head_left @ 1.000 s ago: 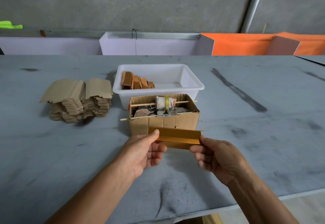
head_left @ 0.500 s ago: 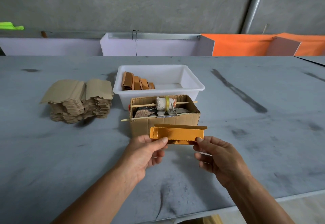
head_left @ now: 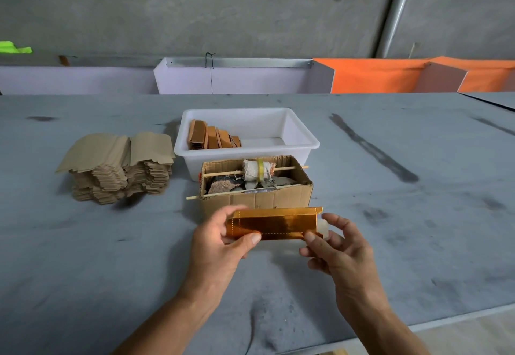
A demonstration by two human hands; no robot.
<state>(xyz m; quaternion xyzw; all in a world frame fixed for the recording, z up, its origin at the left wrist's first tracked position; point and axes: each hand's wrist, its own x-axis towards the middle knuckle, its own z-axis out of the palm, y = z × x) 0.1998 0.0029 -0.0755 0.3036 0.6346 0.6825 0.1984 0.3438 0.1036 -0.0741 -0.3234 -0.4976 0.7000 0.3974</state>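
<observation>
On my monitor, a glossy gold foil card [head_left: 274, 223] gleams against a matt corrugated cardboard box [head_left: 278, 200], smooth plastic tub [head_left: 306, 137] and scuffed bench [head_left: 418, 243].

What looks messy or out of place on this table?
The stack of tan cardboard blanks at left is uneven, top sheets overhanging. Thin wooden sticks poke out through the walls of the open brown cardboard box.

One head-worn wide-angle view looks forward and down across the grey table [head_left: 83, 271], taken from just over its near edge. It sits close above the left hand [head_left: 217, 248] and right hand [head_left: 340, 251] at lower centre; the concrete wall [head_left: 223, 6] fills the upper frame, seemingly some way off
</observation>
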